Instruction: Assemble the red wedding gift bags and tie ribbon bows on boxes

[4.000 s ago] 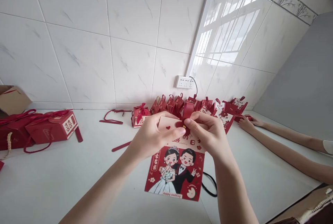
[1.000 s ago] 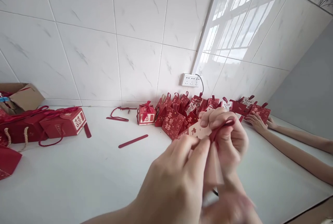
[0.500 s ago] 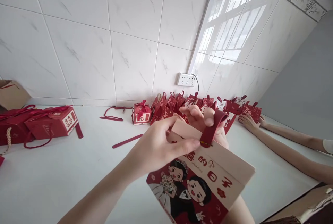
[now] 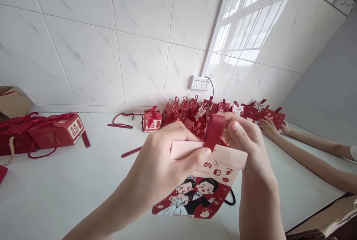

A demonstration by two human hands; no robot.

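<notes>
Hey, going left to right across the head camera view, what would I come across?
Cardboard box, corded strap, left hand, ribbon loop, right hand, co-worker's hands, white sleeve.

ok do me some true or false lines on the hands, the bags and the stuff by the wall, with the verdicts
1. The left hand holds the gift bag near its top. True.
2. The ribbon loop on that bag is black. False: it is red.
3. A red bow tops the small box near the wall. True.
4. The socket lies flat on the counter. False: it is on the wall.
5. Another person's hand touches a red bag on the right. True.
6. The picture on the gift bag shows a dog. False: it shows a couple.
</notes>
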